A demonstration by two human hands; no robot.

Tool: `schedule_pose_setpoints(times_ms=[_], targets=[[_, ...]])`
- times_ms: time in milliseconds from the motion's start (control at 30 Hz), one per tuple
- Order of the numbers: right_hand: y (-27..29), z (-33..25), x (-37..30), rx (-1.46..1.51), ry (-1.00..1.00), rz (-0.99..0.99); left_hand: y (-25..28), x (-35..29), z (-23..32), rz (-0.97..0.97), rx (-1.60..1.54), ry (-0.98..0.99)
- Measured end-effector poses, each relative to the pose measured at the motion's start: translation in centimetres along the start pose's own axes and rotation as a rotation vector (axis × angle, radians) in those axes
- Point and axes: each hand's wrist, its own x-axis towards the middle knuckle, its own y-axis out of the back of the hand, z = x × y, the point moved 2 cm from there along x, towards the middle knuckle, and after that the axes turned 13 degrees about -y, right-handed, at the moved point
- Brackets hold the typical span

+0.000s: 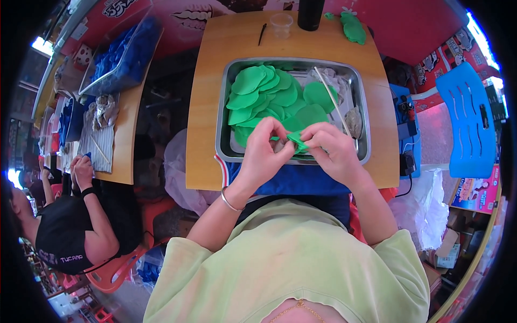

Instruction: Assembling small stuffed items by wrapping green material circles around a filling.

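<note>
One folded green piece (297, 140), held at the near edge of the metal tray (220, 116), in front of our chest. Left hand (265, 141): grip clamped on the piece, thumb and forefinger pinched at its left side. Right hand (335, 151): grip likewise clamped, thumb and fingertips closed on its right side. A small greyish patch showed by the left fingers; we could not tell what it was.

Handling, in our judgement: the sheet looked thin and soft, so it called for a light, even pinch from both sides, folds gathered little by little, one hand keeping the closure pressed while the other tucked, and no hard pull that might tear it.

Tray, contents: many green discs (269, 94), overlapping, left and middle; one pale stick (331, 97), slanting across the right part; one greyish lump (353, 121) near the right wall; crumpled greyish matter in the far right corner.

Bench (204, 97), beyond the tray: one clear cup (281, 24), apparently without contents; one dark cylinder (311, 13); one green bundle (353, 27).

Farther left: one clear bin (102, 81), heaped with blue pieces (126, 51).
</note>
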Motion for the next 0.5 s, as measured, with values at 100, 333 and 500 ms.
schedule_pose_setpoints(times_ms=[100,333,500], targets=[[-0.3,-0.4,0.0,-0.041,0.040,0.004,-0.5,0.5,0.5,0.076,0.144,-0.107],[-1.0,-0.4,0.4,0.030,0.057,0.009,-0.5,-0.6,-0.8,0.038,-0.261,0.074],[-1.6,-0.2,-0.6,-0.123,0.042,0.085,-0.6,-0.6,-1.7,0.091,-0.189,-0.101]])
